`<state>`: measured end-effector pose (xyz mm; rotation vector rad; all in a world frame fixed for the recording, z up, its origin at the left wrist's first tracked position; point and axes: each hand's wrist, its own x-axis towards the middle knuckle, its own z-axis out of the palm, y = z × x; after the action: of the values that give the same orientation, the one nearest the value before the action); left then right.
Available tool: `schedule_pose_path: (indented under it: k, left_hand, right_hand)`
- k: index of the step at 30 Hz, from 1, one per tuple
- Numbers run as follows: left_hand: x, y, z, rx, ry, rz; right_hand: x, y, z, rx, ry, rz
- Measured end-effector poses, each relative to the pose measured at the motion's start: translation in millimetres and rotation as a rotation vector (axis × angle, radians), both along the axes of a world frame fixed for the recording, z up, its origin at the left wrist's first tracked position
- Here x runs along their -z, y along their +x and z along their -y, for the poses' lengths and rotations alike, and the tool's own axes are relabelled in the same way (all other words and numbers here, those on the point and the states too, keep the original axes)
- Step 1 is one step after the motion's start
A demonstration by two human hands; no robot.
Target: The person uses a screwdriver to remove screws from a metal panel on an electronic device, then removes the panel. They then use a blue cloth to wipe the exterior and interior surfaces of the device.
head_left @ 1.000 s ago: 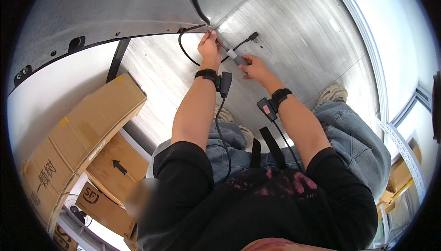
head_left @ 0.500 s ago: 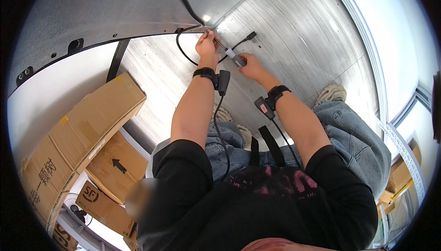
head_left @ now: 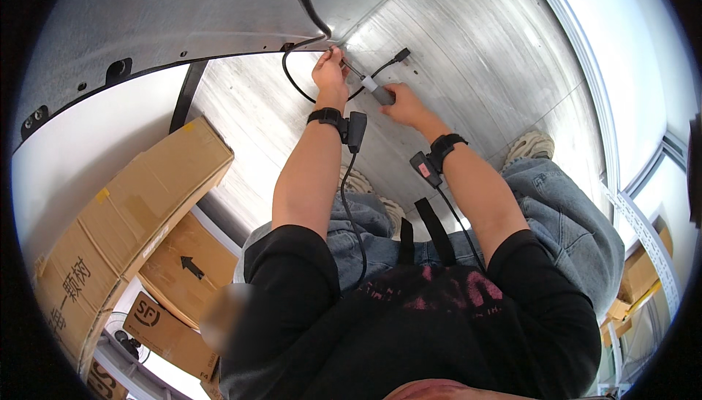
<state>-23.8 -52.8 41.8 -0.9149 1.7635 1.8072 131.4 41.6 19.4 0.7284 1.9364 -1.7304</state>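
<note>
My right hand point(head_left: 407, 104) is closed round the grey handle of a screwdriver point(head_left: 378, 91). The tool slants up and left, its thin shaft running toward my left fingers. At the lower edge of a grey metal panel point(head_left: 197, 12), my left hand point(head_left: 329, 78) is closed in a pinch; whatever lies between those fingertips is too small to make out. The screwdriver's tip is hard to see beside them. A black power cable point(head_left: 287, 77) loops past my left hand and runs behind the screwdriver to its plug point(head_left: 402, 55) on the floor.
Cardboard boxes point(head_left: 139, 202) are stacked at the left. A dark metal leg point(head_left: 188, 96) stands under the panel. Along the right side runs a white frame point(head_left: 585, 71). Wrist devices with cables point(head_left: 346, 206) hang from both my forearms, above the grey plank floor point(head_left: 482, 56).
My right hand and the screwdriver have shifted very slightly to the right. The left hand keeps nearly the same pinch beside the panel edge.
</note>
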Motion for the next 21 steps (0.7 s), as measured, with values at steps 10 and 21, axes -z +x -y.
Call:
schedule_pose_path:
  k: [10,21]
  left_hand:
    - [5.5,-2.7,9.2,0.041,0.104,-0.001]
    - [-2.2,-1.2,4.7,0.035,0.008,0.041]
  right_hand:
    - [-32.4,-7.8,-5.4,0.264,-0.442,0.269]
    - [-41.9,-5.6,-0.9,0.11,-0.228,0.197]
